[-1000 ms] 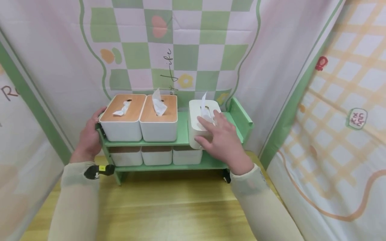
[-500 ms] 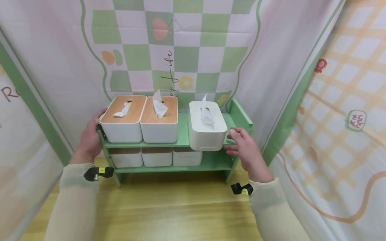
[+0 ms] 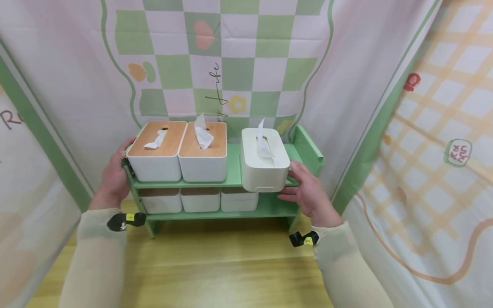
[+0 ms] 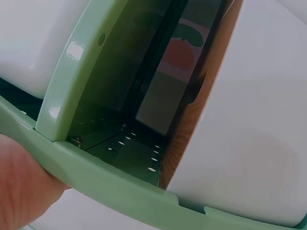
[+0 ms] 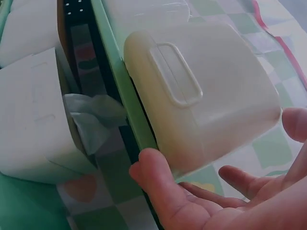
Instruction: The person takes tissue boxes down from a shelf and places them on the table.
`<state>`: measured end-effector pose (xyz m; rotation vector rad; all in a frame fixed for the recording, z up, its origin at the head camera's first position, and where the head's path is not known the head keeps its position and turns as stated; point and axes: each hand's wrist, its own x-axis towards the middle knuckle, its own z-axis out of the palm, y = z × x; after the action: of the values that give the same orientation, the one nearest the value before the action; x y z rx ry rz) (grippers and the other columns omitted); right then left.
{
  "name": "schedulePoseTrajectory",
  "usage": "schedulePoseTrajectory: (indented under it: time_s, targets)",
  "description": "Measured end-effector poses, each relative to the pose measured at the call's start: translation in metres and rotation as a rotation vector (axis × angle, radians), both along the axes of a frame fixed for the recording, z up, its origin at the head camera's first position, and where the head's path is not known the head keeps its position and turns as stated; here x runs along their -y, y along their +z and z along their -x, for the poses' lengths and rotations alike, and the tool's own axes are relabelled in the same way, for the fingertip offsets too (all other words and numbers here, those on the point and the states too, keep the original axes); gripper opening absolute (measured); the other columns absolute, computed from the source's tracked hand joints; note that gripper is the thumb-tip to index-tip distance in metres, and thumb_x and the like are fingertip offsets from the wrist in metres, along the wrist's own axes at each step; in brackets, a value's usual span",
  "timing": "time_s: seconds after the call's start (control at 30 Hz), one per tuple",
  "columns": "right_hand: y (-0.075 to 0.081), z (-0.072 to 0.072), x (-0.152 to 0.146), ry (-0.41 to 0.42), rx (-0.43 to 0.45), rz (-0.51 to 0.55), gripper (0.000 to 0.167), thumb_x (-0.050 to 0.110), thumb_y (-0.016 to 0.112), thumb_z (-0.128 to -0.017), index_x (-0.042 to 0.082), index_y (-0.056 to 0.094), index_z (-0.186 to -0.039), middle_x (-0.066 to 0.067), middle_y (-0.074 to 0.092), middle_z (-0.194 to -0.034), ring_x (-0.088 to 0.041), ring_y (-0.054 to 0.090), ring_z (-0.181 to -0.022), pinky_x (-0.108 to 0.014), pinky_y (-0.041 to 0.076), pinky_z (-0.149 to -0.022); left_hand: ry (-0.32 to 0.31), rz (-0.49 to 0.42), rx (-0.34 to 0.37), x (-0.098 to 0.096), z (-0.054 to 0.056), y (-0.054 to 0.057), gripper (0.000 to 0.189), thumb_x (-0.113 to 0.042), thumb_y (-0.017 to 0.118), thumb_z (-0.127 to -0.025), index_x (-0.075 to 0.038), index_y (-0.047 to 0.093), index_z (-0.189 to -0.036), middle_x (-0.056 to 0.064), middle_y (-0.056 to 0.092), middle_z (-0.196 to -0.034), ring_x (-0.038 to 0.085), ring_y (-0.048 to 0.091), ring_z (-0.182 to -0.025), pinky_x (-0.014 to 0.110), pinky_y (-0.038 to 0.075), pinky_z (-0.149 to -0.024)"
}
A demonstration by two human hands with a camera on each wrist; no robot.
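A cream-white tissue box [image 3: 265,173] with a tissue sticking up from its slot sits on the upper tier of a green two-tier shelf [image 3: 234,167], its front end jutting past the shelf's front edge. My right hand [image 3: 308,194] is at its right side, thumb close to the top rim and fingers extended low beside it. In the right wrist view the thumb [image 5: 295,123] reaches the box's corner, and the fingers are spread below. My left hand [image 3: 115,177] holds the shelf's left end; its thumb [image 4: 29,187] lies along the green edge in the left wrist view.
Two white tissue boxes with wood-look lids, a left one [image 3: 154,164] and a second one [image 3: 203,164], stand side by side on the upper tier. Several white boxes [image 3: 200,201] line the lower tier. Printed curtains [image 3: 239,42] hang behind; the shelf stands on a wooden tabletop [image 3: 215,261].
My right hand has left the top of the cream-white box, swung out to its right, then come back in against its right side. The left hand stays at the shelf's end.
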<state>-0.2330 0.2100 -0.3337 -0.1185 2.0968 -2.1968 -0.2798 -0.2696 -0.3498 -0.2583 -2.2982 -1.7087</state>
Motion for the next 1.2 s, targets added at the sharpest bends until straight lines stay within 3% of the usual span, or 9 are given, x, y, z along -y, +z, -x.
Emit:
schedulePoseTrajectory:
  time_s: [0.17,0.4,0.6,0.7,0.83,1.0,1.07,1.2]
  targets:
    - [-0.001,0.003,0.003,0.012,0.002,0.002,0.072,0.063,0.048,-0.097,0.02,0.035,-0.153,-0.015,0.039,-0.152,-0.043,0.064,-0.099,-0.049,0.055,-0.084,-0.011,-0.032,0.005,-0.001,-0.001,0.001,0.059,-0.042,0.033,-0.108,-0.021,0.02,-0.161,0.012,0.026,-0.161,0.035,0.022,-0.146,0.056,0.018,-0.116]
    - [0.001,0.002,0.003,-0.012,0.009,-0.003,0.063,0.056,0.05,-0.1,0.019,0.04,-0.149,-0.015,0.043,-0.145,-0.041,0.063,-0.092,-0.043,0.056,-0.079,-0.055,-0.149,0.06,-0.002,-0.001,0.003,0.057,-0.045,0.021,-0.109,-0.025,0.017,-0.161,0.01,0.017,-0.164,0.034,0.017,-0.148,0.054,0.018,-0.117]
    - [0.008,-0.007,-0.003,0.003,0.02,0.001,0.059,0.052,0.05,-0.101,0.013,0.04,-0.144,-0.022,0.04,-0.145,-0.041,0.066,-0.093,-0.046,0.057,-0.082,-0.036,-0.096,0.045,-0.002,-0.001,0.002,0.056,-0.044,0.023,-0.109,-0.025,0.018,-0.161,0.011,0.02,-0.163,0.035,0.018,-0.147,0.054,0.019,-0.116]
    - [0.015,-0.012,-0.011,-0.006,0.039,-0.049,0.069,0.053,0.05,-0.101,0.008,0.032,-0.15,-0.028,0.04,-0.145,-0.036,0.066,-0.099,-0.045,0.055,-0.088,-0.03,-0.078,0.032,-0.003,-0.002,0.003,0.057,-0.046,0.025,-0.108,-0.025,0.019,-0.161,0.011,0.022,-0.163,0.035,0.02,-0.147,0.055,0.02,-0.116]
    - [0.019,-0.011,-0.025,0.052,0.111,-0.09,0.086,0.056,0.047,-0.101,-0.002,0.016,-0.155,-0.036,0.041,-0.141,-0.04,0.061,-0.111,-0.043,0.052,-0.094,-0.009,-0.029,0.009,-0.003,-0.002,0.002,0.058,-0.045,0.029,-0.108,-0.024,0.021,-0.161,0.011,0.026,-0.161,0.035,0.024,-0.145,0.055,0.023,-0.115]
    - [0.018,0.004,-0.035,0.219,0.282,0.073,0.09,0.059,0.041,-0.101,-0.002,0.005,-0.156,-0.042,0.036,-0.141,-0.049,0.05,-0.124,-0.048,0.048,-0.099,0.023,0.018,-0.017,-0.001,-0.001,0.002,0.058,-0.044,0.031,-0.107,-0.023,0.022,-0.16,0.012,0.028,-0.16,0.035,0.023,-0.145,0.057,0.018,-0.116]
    - [0.019,0.011,-0.034,0.247,0.348,0.136,0.091,0.061,0.041,-0.101,-0.001,0.004,-0.156,-0.041,0.035,-0.141,-0.052,0.044,-0.128,-0.05,0.047,-0.1,0.036,0.035,-0.023,-0.001,-0.001,0.002,0.058,-0.045,0.033,-0.107,-0.023,0.022,-0.16,0.012,0.03,-0.16,0.035,0.023,-0.145,0.058,0.016,-0.116]
    - [0.021,0.019,-0.031,0.243,0.415,0.181,0.087,0.061,0.045,-0.099,0.001,0.012,-0.152,-0.038,0.043,-0.132,-0.052,0.049,-0.122,-0.05,0.048,-0.098,0.021,0.007,-0.016,-0.004,-0.001,0.002,0.059,-0.044,0.037,-0.106,-0.024,0.023,-0.16,0.011,0.031,-0.159,0.035,0.026,-0.145,0.057,0.021,-0.115]
